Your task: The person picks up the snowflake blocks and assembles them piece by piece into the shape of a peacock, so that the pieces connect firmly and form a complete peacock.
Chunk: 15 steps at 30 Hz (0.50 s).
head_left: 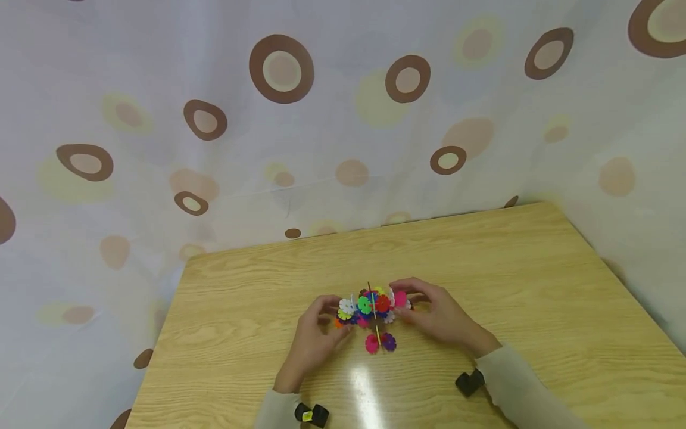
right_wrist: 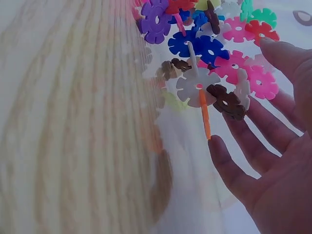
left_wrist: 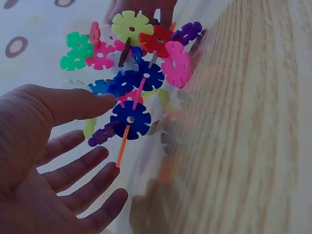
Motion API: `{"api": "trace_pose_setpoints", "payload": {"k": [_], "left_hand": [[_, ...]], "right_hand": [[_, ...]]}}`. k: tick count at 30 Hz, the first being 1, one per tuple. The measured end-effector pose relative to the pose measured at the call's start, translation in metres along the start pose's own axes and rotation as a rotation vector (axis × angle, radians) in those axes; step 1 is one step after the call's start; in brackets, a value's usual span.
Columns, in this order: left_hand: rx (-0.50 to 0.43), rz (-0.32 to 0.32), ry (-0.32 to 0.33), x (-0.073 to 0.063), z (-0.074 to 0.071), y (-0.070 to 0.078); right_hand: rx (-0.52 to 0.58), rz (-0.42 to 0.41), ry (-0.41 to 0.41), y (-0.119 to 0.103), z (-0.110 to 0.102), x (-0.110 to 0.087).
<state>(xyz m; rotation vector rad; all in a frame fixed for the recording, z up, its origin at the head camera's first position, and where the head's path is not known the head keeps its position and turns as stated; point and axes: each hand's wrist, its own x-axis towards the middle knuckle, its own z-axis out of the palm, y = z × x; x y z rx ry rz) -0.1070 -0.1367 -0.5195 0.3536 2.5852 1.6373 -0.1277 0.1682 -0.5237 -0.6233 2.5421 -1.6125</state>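
Between the two hands, a many-coloured assembly of notched, flower-shaped plastic discs (head_left: 365, 305) stands on the table. My left hand (head_left: 313, 341) is at its left end. In the left wrist view, the thumb reaches toward a dark blue disc (left_wrist: 142, 119), and the spread fingers lie near a purple disc (left_wrist: 101, 135) and an edge-on orange disc (left_wrist: 123, 147). My right hand (head_left: 443, 314) is at the opposite end. Its thumb meets a red disc (right_wrist: 263, 32), while its loosely extended fingers lie beside pink (right_wrist: 265, 87), brown (right_wrist: 226, 103) and orange discs (right_wrist: 205, 117).
The wooden table (head_left: 257, 286) has a glossy surface that reflects light in front of the assembly. Behind it and along the sides hangs a white cloth (head_left: 332, 131) with brown ring patterns. A black strap device (head_left: 470, 382) is at the right wrist; another (head_left: 320, 415) is at the left.
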Motion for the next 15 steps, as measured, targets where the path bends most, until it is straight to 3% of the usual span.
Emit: {"api": "trace_pose_setpoints", "payload": {"k": [5, 15], "left_hand": [[0.06, 0.05, 0.018, -0.001, -0.005, 0.005], [0.317, 0.276, 0.075, -0.007, -0.008, 0.014]], "right_hand": [[-0.048, -0.049, 0.05, -0.001, -0.004, -0.007], [-0.23, -0.094, 0.131, -0.011, -0.01, -0.025]]}}
